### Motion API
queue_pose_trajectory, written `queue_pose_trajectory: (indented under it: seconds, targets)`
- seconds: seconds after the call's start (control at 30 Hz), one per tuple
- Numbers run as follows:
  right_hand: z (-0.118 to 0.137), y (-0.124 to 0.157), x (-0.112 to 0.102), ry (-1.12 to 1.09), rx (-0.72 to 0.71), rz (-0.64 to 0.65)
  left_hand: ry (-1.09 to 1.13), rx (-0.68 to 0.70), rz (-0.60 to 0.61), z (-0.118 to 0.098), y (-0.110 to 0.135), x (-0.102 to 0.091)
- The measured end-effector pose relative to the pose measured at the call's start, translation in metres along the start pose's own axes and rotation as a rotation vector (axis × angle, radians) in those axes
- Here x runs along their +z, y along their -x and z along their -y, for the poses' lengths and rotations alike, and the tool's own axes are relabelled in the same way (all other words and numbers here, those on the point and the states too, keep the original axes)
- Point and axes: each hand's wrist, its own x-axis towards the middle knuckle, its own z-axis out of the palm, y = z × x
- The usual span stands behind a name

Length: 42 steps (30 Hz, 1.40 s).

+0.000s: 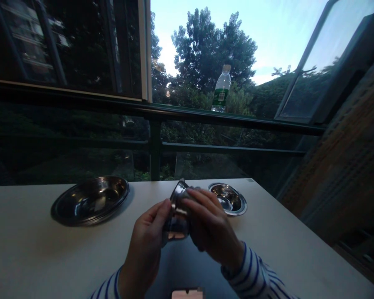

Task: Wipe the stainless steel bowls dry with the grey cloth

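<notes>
Held up in front of me over the table is a shiny metal cup (178,224), tilted on its side. My left hand (146,238) grips its left side, thumb near the rim. My right hand (210,226) curls closed against the cup's right side, fingers bent over it and slightly blurred. A bit of something grey and soft-looking shows around the right fingers; its kind is hard to make out. Behind the right hand lies a small metal bowl (229,199), partly covered by the fingers. Farther left is a wide, shallow metal basin (90,201).
The white table (34,249) ends at a glass railing (237,124) with dark green bars. A clear plastic bottle (221,91) with a green label stands on the rail. A phone-like object (187,294) lies at the near edge. A brownish curtain (343,166) hangs on the right.
</notes>
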Motion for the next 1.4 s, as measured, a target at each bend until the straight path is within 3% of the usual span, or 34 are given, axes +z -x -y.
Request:
queue_pose_trajectory:
  seconds: [0.07,0.13,0.6,0.83,1.1,1.3,1.4]
  targets:
    - [-0.007,0.0,0.0,-0.004,0.108,-0.047,-0.034,-0.003,0.004,0.0,0.0,0.0]
    - [-0.011,0.001,0.0,-0.018,0.123,-0.041,-0.054,0.0,0.01,0.0,0.0,0.0]
    - [-0.004,0.003,0.0,0.108,-0.15,0.019,-0.082,0.013,0.038,-0.002,-0.002,-0.002]
    - [-0.002,0.007,0.002,0.118,-0.181,-0.01,-0.116,0.053,0.042,-0.004,-0.003,-0.006]
    - [0.002,0.006,0.002,0.187,-0.26,0.074,-0.097,0.039,0.021,-0.002,-0.003,-0.006]
    - [-0.001,0.005,0.001,0.258,-0.215,0.052,-0.095,0.02,0.032,-0.001,-0.003,-0.006]
    - [0.0,0.006,0.003,0.191,-0.218,0.06,-0.088,0.029,0.012,0.0,-0.005,-0.007]
